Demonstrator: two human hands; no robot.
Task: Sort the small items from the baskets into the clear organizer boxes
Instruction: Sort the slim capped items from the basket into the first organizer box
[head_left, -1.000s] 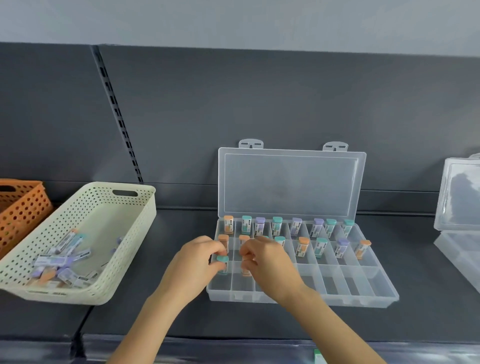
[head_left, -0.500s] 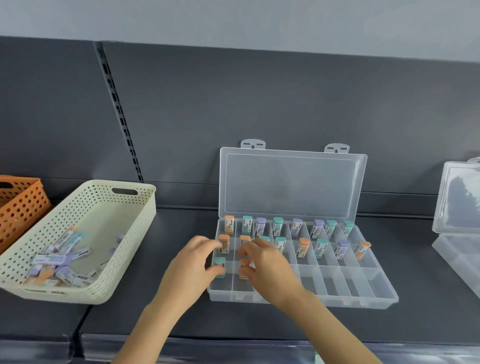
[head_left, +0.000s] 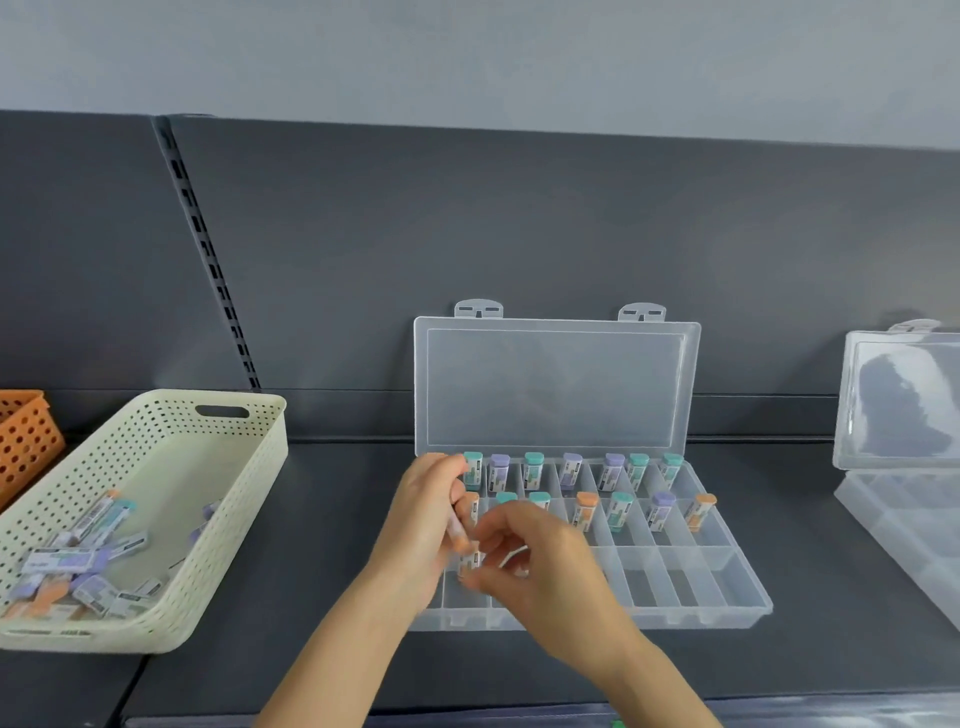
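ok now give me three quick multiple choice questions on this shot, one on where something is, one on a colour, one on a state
1. Where is the cream basket relative to the organizer box?
A) left of it B) right of it C) inside it
2. What colour is the basket at the far left edge?
A) blue B) orange C) black
3. How is the organizer's lid?
A) shut B) taken off C) open, standing upright

Answers: 1 A, it sits to the box's left; 2 B, its perforated side is orange; 3 C, the lid rises from the box's back edge with the compartments uncovered.
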